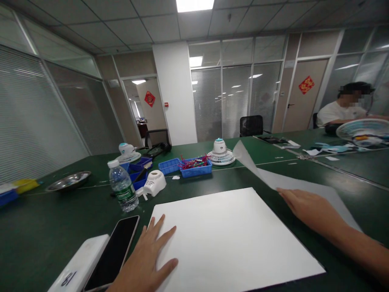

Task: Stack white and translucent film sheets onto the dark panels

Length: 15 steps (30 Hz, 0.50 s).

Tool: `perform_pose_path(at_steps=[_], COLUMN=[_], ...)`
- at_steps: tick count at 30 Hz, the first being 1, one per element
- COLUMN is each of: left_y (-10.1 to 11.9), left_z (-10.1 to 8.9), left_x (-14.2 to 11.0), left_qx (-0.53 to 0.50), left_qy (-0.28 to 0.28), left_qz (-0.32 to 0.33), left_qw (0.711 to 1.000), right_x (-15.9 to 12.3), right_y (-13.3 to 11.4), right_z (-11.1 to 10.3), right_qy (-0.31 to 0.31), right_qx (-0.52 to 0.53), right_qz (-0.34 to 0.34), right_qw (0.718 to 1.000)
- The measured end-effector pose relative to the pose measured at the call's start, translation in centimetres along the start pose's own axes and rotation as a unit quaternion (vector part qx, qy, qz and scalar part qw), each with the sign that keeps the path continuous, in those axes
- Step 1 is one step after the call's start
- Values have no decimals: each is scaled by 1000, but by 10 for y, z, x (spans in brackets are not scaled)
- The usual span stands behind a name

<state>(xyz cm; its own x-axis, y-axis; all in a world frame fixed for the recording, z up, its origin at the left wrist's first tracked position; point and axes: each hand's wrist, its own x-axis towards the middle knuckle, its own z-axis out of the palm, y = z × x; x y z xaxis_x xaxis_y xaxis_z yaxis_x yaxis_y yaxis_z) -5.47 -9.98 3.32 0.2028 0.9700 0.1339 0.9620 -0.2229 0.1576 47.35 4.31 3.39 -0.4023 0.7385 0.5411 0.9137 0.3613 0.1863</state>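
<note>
A large white sheet lies flat on the green table in front of me. My left hand rests on the sheet's near left corner, fingers spread flat. My right hand grips a thin translucent sheet at the white sheet's right edge. This film is lifted off the table and its far corner points up toward the fans.
A black phone and a white box lie left of my left hand. Behind them are a water bottle, blue trays, small white fans and a metal bowl. A person sits far right.
</note>
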Motion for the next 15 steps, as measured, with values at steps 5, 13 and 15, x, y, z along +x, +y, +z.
perform_pose_path(at_steps=[5, 13, 15], left_y=[-3, -14, -17], left_z=[4, 10, 10], left_x=[1, 10, 12], left_qx=[-75, -390, -426], left_qy=[18, 122, 127], left_qz=[-20, -163, -189], left_qw=[997, 898, 875], right_x=[-11, -21, -22], right_y=[-93, -174, -175], right_z=[-25, -73, -78], right_qy=[78, 89, 81], right_qx=[12, 142, 156], right_qz=[-252, -276, -273], right_qw=[964, 946, 946])
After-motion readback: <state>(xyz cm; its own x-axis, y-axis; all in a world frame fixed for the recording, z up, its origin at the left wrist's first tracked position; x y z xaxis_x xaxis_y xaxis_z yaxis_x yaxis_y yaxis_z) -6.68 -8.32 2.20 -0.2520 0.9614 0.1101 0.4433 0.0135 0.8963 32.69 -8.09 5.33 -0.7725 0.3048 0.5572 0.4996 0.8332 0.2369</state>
